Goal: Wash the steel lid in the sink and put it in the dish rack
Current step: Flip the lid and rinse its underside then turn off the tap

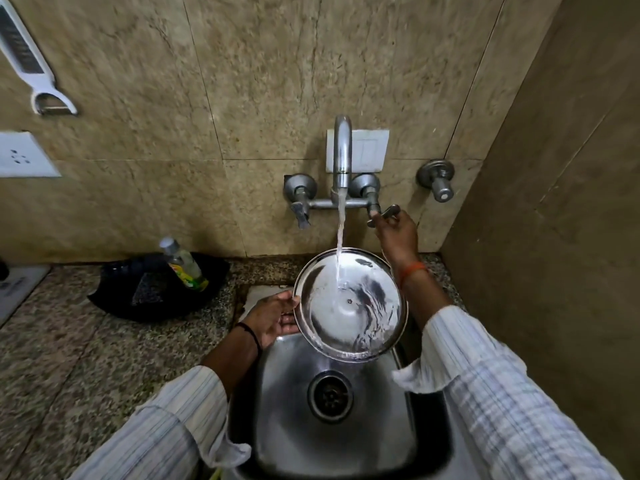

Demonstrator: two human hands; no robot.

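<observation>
Head view: steel lid (349, 306) held over the sink (332, 438), hollow side up, tilted so tap (342, 157) water runs off toward 6 o'clock. Left hand (273, 317) grips rim at 9 o'clock, fingers curled under. Right hand (394, 233), at 1 o'clock, pinches the tap lever (382, 214), prob. setting flow. Dish rack not in view.

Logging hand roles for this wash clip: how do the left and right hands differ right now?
The left hand grips the steel lid by its rim, low over the sink; the right hand is raised to the wall, fingers on the right tap handle. Both wear a wristband and striped sleeve.
</observation>
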